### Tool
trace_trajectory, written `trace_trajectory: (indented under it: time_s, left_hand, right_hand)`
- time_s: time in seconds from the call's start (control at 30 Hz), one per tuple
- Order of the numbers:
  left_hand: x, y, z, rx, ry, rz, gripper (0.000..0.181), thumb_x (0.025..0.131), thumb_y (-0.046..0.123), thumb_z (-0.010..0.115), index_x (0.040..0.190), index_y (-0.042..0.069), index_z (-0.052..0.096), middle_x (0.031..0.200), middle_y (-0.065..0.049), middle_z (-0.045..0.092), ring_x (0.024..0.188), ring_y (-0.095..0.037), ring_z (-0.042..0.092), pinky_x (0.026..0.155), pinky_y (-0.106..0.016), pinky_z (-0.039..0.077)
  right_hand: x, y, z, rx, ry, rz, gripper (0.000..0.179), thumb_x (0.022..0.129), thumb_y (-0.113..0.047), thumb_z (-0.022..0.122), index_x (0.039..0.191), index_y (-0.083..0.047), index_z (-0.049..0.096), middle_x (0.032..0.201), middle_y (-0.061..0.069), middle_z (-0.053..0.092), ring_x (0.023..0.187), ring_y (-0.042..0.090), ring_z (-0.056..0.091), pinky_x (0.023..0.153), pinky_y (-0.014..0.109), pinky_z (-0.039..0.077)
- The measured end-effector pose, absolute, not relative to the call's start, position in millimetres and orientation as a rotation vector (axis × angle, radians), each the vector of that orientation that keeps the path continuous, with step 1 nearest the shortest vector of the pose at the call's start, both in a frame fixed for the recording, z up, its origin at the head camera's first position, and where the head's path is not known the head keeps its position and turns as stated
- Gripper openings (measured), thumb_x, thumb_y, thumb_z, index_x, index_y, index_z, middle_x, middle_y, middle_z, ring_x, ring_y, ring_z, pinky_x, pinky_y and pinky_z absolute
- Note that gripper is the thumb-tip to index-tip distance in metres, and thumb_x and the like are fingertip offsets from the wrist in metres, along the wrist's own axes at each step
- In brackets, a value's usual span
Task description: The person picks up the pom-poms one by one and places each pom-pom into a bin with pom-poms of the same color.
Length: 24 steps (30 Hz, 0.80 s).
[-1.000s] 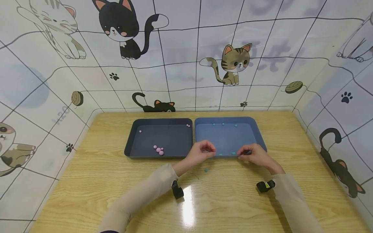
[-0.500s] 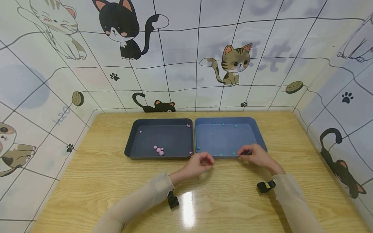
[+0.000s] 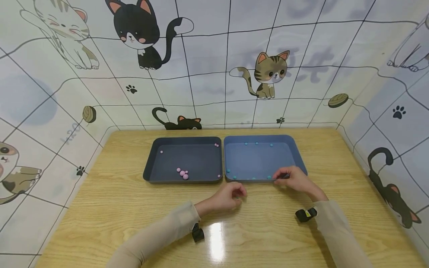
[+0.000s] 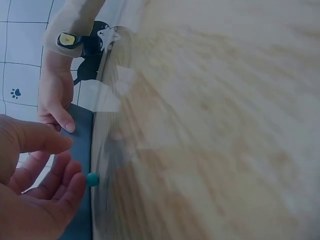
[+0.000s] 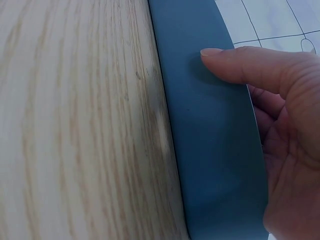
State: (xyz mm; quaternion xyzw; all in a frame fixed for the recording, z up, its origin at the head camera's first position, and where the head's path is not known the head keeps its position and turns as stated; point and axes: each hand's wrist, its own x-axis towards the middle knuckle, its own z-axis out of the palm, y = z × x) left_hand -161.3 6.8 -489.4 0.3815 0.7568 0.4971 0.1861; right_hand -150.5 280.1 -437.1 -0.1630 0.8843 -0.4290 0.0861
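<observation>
Now the left hand [image 3: 226, 197] has drawn back from the blue tray [image 3: 299, 159] to the near table [image 3: 100, 208] — fingers curled about a teal bead [image 4: 92, 178] at its fingertips. Just beyond, the right hand [image 3: 293, 178] keeps pinching the tray's near rim. Farther left, pink beads [image 3: 182, 173] lie in the dark tray [image 3: 149, 160] — sorting looks nearly done.

A small staged recording booth rather than a lived-in room: a light wooden table [image 3: 134, 208] is closed in on three sides by panel walls [image 3: 207, 67] printed with cartoon cats, paw prints and yarn balls. Two shallow trays [image 3: 151, 163] holding small beads sit side by side on it.
</observation>
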Motion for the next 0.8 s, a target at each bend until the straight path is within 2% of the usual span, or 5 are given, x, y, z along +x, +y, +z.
trace_trajectory:
  time_s: [0.37,0.63,0.8]
  left_hand:
    - [-161.7,7.9,-496.8,1.089,2.235,1.278,0.026,0.072,-0.018,0.055,0.089,0.001,0.062,0.092,-0.008,0.061,0.084,-0.011,0.057,0.076,-0.016,0.048]
    - [-161.8,10.3,-495.4,1.048,2.257,1.238,0.028,0.07,-0.02,0.053,0.087,0.001,0.061,0.089,-0.007,0.06,0.081,-0.012,0.056,0.072,-0.016,0.048]
    - [-162.1,10.4,-494.8,1.078,2.283,1.215,0.028,0.069,-0.02,0.053,0.086,0.001,0.061,0.087,-0.007,0.061,0.078,-0.013,0.056,0.07,-0.015,0.047]
  right_hand:
    - [-153.1,284.8,-443.9,-0.491,2.645,-1.271,0.006,0.081,0.005,0.067,0.087,0.006,0.068,0.083,0.013,0.067,0.074,0.015,0.059,0.062,0.023,0.048]
    - [-152.3,282.0,-439.4,-0.477,2.622,-1.268,0.006,0.082,0.006,0.066,0.087,0.007,0.068,0.084,0.016,0.066,0.075,0.022,0.06,0.063,0.024,0.049]
    - [-151.6,281.7,-437.6,-0.475,2.615,-1.27,0.006,0.082,0.005,0.066,0.087,0.005,0.068,0.084,0.014,0.066,0.075,0.02,0.06,0.063,0.024,0.049]
